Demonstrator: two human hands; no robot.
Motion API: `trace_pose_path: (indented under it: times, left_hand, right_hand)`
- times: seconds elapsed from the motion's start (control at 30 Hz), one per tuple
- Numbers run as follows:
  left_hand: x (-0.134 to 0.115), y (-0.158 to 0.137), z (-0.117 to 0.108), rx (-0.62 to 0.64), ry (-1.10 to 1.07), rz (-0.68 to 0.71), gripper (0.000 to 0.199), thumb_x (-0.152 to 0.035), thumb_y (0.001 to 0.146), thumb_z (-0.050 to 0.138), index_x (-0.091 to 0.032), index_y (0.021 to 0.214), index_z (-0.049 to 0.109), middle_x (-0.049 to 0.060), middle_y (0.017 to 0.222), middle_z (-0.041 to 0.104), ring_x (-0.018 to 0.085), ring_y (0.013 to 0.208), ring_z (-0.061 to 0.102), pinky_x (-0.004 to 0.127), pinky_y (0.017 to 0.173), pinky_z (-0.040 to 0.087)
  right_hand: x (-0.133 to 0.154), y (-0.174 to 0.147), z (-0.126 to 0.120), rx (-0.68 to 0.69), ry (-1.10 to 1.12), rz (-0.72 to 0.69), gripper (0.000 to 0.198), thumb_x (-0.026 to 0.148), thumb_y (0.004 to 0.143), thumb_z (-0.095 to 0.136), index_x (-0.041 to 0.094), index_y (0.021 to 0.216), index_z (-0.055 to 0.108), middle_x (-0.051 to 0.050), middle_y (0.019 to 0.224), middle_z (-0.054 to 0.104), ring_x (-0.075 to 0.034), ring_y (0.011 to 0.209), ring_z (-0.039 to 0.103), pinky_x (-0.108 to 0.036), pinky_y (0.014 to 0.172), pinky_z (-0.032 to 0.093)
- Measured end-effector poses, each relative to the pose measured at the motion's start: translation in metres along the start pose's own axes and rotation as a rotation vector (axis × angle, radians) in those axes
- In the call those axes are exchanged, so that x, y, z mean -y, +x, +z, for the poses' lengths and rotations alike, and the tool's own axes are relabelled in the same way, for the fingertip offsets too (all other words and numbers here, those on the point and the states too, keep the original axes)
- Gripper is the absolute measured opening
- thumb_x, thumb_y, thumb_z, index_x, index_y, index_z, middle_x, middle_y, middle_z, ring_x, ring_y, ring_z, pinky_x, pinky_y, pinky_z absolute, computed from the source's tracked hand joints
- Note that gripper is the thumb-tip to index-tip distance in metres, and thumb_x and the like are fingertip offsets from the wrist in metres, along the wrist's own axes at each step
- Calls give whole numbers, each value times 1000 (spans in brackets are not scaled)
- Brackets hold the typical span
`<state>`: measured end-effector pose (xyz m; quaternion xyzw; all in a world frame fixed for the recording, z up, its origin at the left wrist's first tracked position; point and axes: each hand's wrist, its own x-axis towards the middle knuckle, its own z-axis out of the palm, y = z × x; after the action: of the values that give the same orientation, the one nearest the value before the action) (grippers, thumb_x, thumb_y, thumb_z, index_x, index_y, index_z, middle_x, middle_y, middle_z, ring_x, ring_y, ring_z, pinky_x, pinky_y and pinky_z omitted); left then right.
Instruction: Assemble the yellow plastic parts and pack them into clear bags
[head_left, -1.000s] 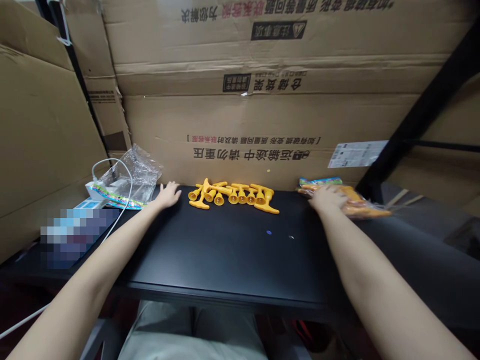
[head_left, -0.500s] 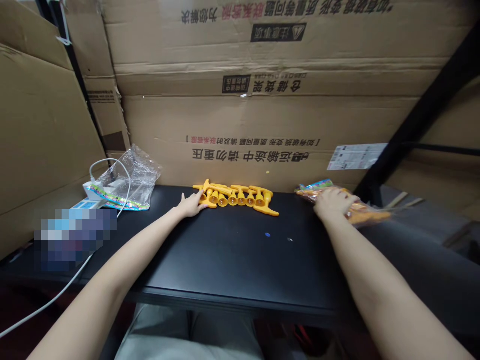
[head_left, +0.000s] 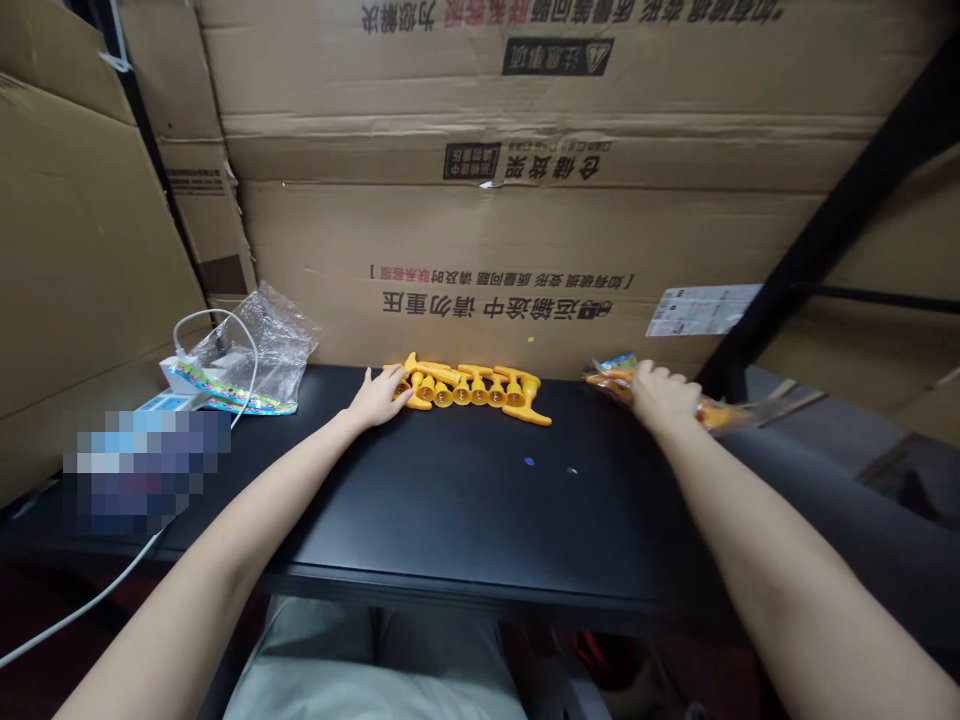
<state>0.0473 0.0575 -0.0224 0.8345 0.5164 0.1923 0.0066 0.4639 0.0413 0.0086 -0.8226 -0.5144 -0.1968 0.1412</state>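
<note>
A row of orange-yellow plastic pieces (head_left: 480, 388), with cup-shaped ends and curved T-like bars, lies against the back of the black table (head_left: 435, 500). My left hand (head_left: 377, 398) rests at the row's left end, its thumb apart and its fingers stretched over the end piece, touching it. Further right, my right hand (head_left: 666, 398) is closed over a clear plastic bag (head_left: 611, 378) with a colourful header and similar orange pieces inside. The bag's middle is hidden under my fingers, and its right end is blurred.
A clear crinkled bag (head_left: 281, 345) and a white device with a cable (head_left: 184, 378) are at the left, beside a blurred-out object (head_left: 146, 470). Cardboard (head_left: 480, 225) walls the back. A small blue disc (head_left: 529, 462) lies on the table. A black post (head_left: 817, 240) stands right.
My right hand's fingers have curled more tightly over the bag, whose right end has shifted slightly. My left hand has drawn slightly left at the row's end. The view has tilted a little.
</note>
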Motion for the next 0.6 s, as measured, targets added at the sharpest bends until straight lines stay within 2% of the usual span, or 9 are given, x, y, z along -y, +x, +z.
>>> trace_pose_path:
  times: [0.1, 0.23, 0.3, 0.37, 0.43, 0.53, 0.6]
  left_hand:
    - [-2, 11, -2, -48, -7, -24, 44, -31, 93, 33, -21, 135, 41, 11, 148, 35, 23, 135, 35, 51, 111, 24]
    - [-8, 36, 2, -5, -1, 49, 45, -20, 91, 36, -18, 135, 41, 11, 144, 41, 20, 135, 35, 40, 110, 30]
    - [-14, 49, 5, 27, 29, 70, 47, -15, 89, 36, -19, 136, 41, 10, 141, 46, 20, 136, 34, 40, 111, 28]
    - [-21, 59, 5, 61, 80, 34, 49, -12, 86, 41, -21, 135, 43, 11, 138, 49, 24, 136, 34, 48, 111, 24]
    - [-29, 65, 3, 93, 162, -10, 43, -10, 83, 44, -19, 125, 53, 12, 128, 57, 27, 129, 43, 55, 111, 19]
    - [-35, 68, -4, 78, 310, -7, 32, -9, 81, 44, -15, 105, 64, 13, 112, 64, 27, 114, 53, 54, 112, 14]
    - [-33, 67, -11, 42, 370, 10, 31, -8, 79, 45, -13, 101, 65, 14, 110, 64, 27, 111, 53, 52, 111, 16]
  right_hand:
    - [-2, -2, 1, -8, -146, -82, 39, 9, 91, 27, 0, 122, 49, -32, 104, 58, -35, 103, 57, -43, 78, 39]
    - [-3, -4, 1, 20, -265, -173, 39, 8, 90, 27, 2, 122, 49, -30, 104, 59, -34, 103, 58, -40, 79, 38]
    - [-4, -4, 1, 37, -301, -194, 39, 7, 90, 29, 4, 123, 49, -30, 102, 60, -33, 103, 57, -40, 78, 37]
    - [-6, -5, 1, 38, -328, -212, 38, 7, 90, 29, 4, 121, 51, -29, 100, 61, -32, 104, 57, -40, 78, 36]
    - [-9, -7, 0, 31, -358, -212, 38, 7, 91, 27, 3, 119, 52, -29, 99, 61, -33, 103, 57, -39, 77, 36]
    - [-13, -13, -5, 26, -400, -203, 37, 10, 92, 27, 3, 119, 51, -28, 102, 61, -33, 98, 60, -38, 74, 36]
    - [-16, -18, -9, 18, -413, -219, 36, 12, 92, 27, 5, 119, 50, -27, 102, 61, -32, 94, 61, -37, 71, 37]
